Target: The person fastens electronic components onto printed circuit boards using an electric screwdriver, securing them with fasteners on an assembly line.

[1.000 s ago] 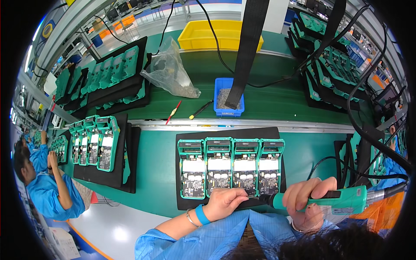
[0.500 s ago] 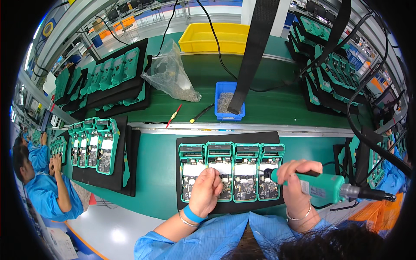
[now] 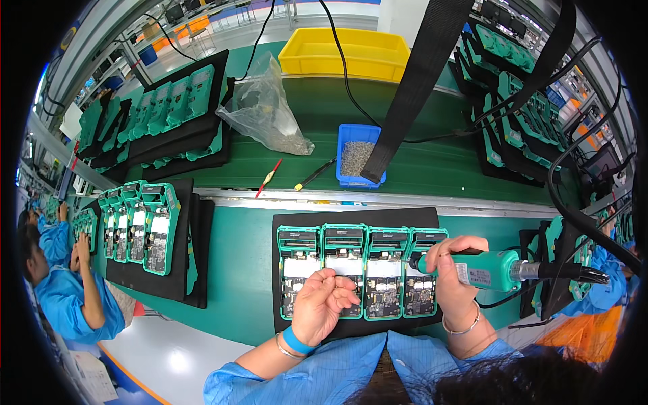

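My right hand (image 3: pixel 456 278) is wrapped round a green electric screwdriver (image 3: pixel 498 270), which lies nearly level with its cable end to the right. Its dark tip points left, over the upper part of the rightmost green device housing (image 3: pixel 420 298). Several such housings with exposed circuit boards and white panels stand in a row on a black foam pad (image 3: pixel 358 217). In front of the second housing from the left (image 3: pixel 344 237), my left hand (image 3: pixel 322 305) is pinched at thumb and forefinger, the other fingers curled. Anything between those fingertips is too small to make out.
Beyond the rail, a blue bin (image 3: pixel 360 156) holds small metal parts, beside a clear bag (image 3: pixel 266 118), tweezers (image 3: pixel 270 178) and a yellow tray (image 3: pixel 344 57). A black strap (image 3: pixel 418 88) hangs down. More housings (image 3: pixel 158 229) stand left, near a co-worker in blue (image 3: pixel 74 297).
The screwdriver and my right hand have risen slightly away from me. My left hand has turned, showing more of its curled fingers. The whole view has shifted a little.
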